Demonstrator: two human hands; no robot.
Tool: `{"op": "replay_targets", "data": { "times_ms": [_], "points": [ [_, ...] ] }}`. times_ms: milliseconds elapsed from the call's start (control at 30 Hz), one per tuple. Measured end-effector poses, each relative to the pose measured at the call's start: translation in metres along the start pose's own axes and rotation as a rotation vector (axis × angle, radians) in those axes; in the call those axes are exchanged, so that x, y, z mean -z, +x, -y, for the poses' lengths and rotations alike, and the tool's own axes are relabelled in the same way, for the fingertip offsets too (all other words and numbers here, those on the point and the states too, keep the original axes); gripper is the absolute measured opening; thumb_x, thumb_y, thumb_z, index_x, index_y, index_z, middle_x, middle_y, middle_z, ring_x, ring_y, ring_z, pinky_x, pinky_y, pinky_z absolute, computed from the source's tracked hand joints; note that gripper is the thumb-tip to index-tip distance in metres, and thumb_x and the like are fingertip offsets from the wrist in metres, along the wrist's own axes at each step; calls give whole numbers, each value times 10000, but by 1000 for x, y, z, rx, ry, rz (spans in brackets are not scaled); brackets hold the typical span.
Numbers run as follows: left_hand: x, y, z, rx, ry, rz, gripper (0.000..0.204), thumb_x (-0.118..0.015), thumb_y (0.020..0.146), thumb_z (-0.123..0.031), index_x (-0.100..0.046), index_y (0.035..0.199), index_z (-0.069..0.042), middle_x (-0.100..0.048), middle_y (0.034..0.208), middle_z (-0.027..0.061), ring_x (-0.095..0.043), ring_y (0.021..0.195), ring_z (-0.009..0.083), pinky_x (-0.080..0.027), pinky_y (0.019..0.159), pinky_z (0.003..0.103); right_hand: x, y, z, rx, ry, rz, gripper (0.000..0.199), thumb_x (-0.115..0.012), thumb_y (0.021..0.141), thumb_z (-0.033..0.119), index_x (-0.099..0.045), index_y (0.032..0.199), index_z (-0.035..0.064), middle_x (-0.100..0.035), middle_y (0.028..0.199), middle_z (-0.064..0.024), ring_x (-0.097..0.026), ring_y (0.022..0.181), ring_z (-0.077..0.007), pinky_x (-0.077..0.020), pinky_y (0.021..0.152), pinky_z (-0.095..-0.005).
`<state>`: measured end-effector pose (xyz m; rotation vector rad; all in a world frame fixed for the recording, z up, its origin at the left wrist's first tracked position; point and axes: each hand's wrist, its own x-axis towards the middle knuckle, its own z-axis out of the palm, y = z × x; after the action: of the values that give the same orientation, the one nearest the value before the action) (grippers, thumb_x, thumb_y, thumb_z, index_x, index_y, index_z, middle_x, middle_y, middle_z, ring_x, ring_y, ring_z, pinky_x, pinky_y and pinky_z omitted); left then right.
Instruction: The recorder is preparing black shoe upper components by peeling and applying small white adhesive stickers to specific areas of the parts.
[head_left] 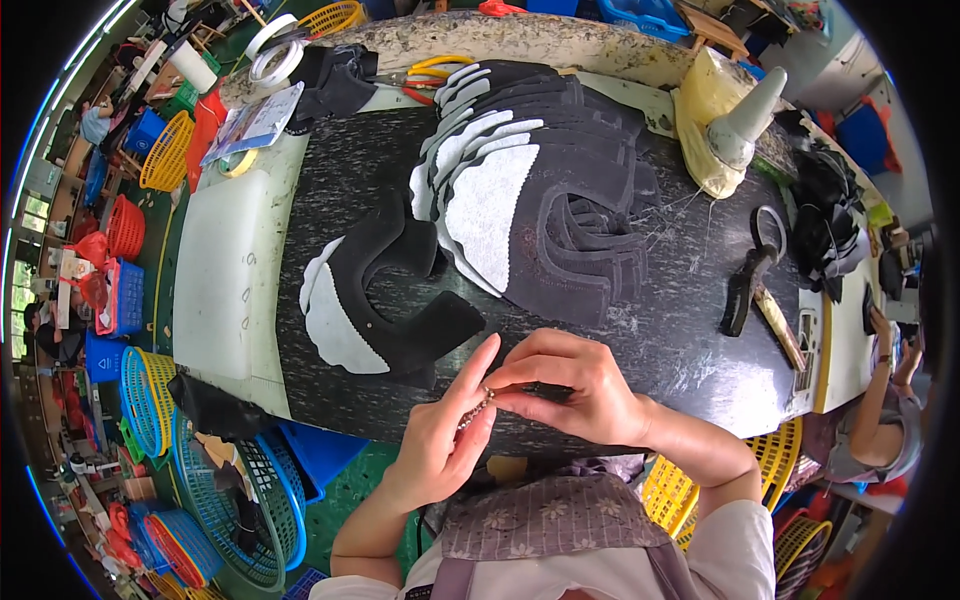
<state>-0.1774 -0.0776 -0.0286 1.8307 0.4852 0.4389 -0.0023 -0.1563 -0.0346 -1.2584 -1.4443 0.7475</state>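
Close in front of my body, above the table's near edge, my left hand and my right hand meet at their fingertips. Both are closed in a pinch around a small, reddish-brown, bead-like thing; it is mostly hidden, and its kind is unclear. Just beyond my fingers lies a small pile of curved black fabric pieces with white scalloped backing. Behind it, a larger fanned stack of similar dark pieces spreads across the black tabletop. Neither hand touches these pieces.
To the right lie a wooden-handled hammer and a grey ring. A yellow-wrapped pot with a grey cone stands at the back right. A white board lies left. Yellow-handled pliers rest behind the stack. Baskets stand below left.
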Motion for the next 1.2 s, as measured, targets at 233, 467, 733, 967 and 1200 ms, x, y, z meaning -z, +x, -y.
{"op": "replay_targets", "data": {
  "times_ms": [233, 467, 733, 967, 1200],
  "points": [
    [-7, 1, -6, 35, 88, 62, 622, -544, 825, 27, -300, 1395, -16, -586, 715, 79, -490, 472, 136, -435, 510, 252, 14, -2, 2, -85, 15, 87, 186, -711, 743, 20, -677, 926, 21, -619, 850, -75, -621, 751, -179, -512, 643, -276],
    [-12, 5, 2, -174, 237, 112, 612, -564, 783, 26, -363, 1361, -7, -651, 782, 121, -613, 531, 214, -480, 503, 323, 25, 0, 4, -254, 187, 227, 78, -641, 794, -17, -640, 872, -13, -602, 821, -58, -600, 705, -128, -488, 622, -251],
    [23, 82, 6, -153, 251, -330, 340, -623, 816, -58, -553, 1139, 20, -574, 724, 67, -578, 611, 140, -467, 568, 250, 52, -21, -24, -403, 672, -162, 68, -528, 912, 42, -494, 937, -12, -586, 974, -102, -614, 913, -178, -498, 844, -296],
    [25, 135, 0, -91, 987, -266, 627, -802, 634, -254, -518, 1150, -37, -564, 1033, 101, -616, 884, 286, -498, 748, 371, 46, -13, -36, -320, 506, -258, 125, -578, 872, 0, -492, 962, -7, -584, 920, -69, -612, 868, -130, -510, 798, -261],
    [-6, 100, 4, 44, -160, -150, 264, -700, 789, -115, -581, 966, 40, -623, 795, 38, -590, 700, 80, -472, 610, 236, 50, -16, -40, -333, 469, -288, 110, -638, 828, 0, -625, 935, -21, -647, 915, -58, -619, 871, -104, -513, 801, -227]
  ]
}}
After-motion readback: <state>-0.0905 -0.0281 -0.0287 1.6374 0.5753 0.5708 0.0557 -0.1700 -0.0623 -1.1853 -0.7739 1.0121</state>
